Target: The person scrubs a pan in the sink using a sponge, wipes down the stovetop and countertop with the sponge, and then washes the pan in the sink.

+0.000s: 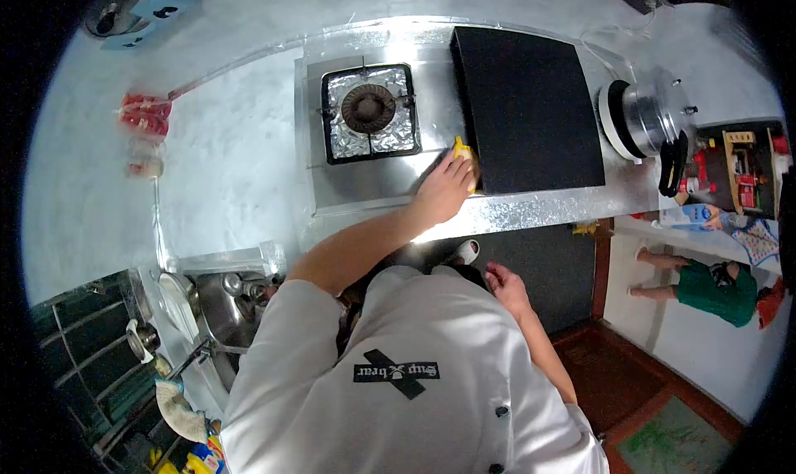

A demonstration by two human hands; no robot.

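Observation:
My left hand (448,184) is closed over a yellow cloth (462,149) and presses it on the steel stove top (356,184). Only the edges of the cloth show past my fingers. Just to the right lies a black rectangular panel (531,113), close beside my fingertips. Left of the hand sits a round gas burner (369,109) in a square, foil-lined frame. My right hand (506,287) hangs by my side below the counter edge, fingers loosely bent and apart, with nothing visible in it.
A metal pot (651,109) with a black handle stands right of the panel. A steel sink (228,308) with dishes is at the lower left. Red packages (145,116) lie by the left wall. Another person in green (717,296) is at the far right.

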